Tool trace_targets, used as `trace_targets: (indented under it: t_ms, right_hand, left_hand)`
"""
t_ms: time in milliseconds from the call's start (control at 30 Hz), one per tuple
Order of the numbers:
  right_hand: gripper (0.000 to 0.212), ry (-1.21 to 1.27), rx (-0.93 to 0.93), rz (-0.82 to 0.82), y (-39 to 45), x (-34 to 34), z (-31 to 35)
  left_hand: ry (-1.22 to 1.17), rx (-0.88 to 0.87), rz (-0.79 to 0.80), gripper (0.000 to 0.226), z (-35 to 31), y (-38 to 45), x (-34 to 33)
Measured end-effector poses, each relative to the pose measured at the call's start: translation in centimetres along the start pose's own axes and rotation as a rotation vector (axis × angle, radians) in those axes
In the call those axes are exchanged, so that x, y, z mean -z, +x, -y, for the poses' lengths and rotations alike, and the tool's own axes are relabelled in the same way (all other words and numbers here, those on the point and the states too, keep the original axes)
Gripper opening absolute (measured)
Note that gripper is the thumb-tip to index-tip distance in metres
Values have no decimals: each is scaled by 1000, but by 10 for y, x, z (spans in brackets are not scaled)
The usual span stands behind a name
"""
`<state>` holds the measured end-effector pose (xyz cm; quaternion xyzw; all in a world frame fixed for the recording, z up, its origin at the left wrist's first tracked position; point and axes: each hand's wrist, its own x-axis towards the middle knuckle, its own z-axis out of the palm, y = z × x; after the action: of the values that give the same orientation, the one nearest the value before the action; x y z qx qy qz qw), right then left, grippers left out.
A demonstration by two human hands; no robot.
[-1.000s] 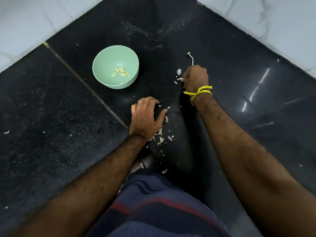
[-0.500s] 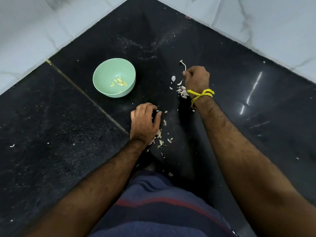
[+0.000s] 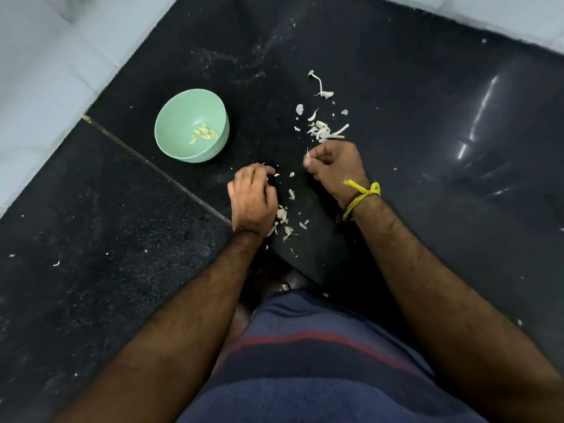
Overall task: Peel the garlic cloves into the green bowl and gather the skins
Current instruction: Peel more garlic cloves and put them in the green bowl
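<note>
Black stone floor (image 3: 427, 209): bowl (image 3: 171, 117) holds cloves (image 3: 204, 134); right hand (image 3: 334, 166) pinches a skin (image 3: 308, 152); left hand (image 3: 251, 198) curled, raking skins (image 3: 285, 219) together.

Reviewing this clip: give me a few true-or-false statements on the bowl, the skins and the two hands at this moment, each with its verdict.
1. The green bowl holds peeled garlic cloves. True.
2. The bowl stands to the right of both hands. False: it stands left of them, farther from the person.
3. The right hand pinches a small skin scrap. True.
4. All garlic skins are gathered in the bowl. False: they lie scattered on the black floor.
5. The left hand wears the yellow wrist thread. False: the right wrist does.
</note>
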<state>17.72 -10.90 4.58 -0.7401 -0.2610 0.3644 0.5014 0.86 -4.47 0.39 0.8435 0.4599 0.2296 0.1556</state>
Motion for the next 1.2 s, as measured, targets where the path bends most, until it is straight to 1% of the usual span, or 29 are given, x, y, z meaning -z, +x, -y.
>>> trace_targets:
  t_ms: [67,233,367,500,600,667,733,800,867,933,1067,1200]
  right_hand:
    - [21,-12,22,4,-4,5,-3]
    - [18,-30,-21,18,-15,12,-8]
    - [15,-78,-9,-2,-25,9,-3]
    - [16,-82,-63,2,-31,-4,2]
    - [15,-162,-61,7,-35,-10,1]
    - [14,-242,-50,42,-37,-9,1]
    - [15,-321,-38,62,-36,-8,2]
    - [16,-407,12,49,-35,-10,4]
    - [17,-482,48,44,-33,-11,6]
    - [16,-521,56,41,-32,-14,9]
    - [17,-574,67,31,-32,-17,14]
    - [15,-681,64,58,-30,-18,17]
  left_hand:
    - [-4,-15,-11,27,0,-1,1]
    - [-25,-5,-43,16,1,-1,0]
    - [-26,-47,-36,15,2,-1,-1]
    - [-64,-50,-14,15,2,-1,1]
    - [-117,-40,-38,17,1,-2,4]
    - [-143,-41,-57,18,1,-6,10]
    - [-134,-73,-48,18,3,-12,12]
    - [-117,-108,-15,17,10,-20,12]
    - [-133,-98,3,16,12,-21,11]
    - [-150,-75,9,18,12,-17,10]
    - [-152,-115,-11,17,13,-16,8]
    - [-153,-105,-13,18,14,-16,7]
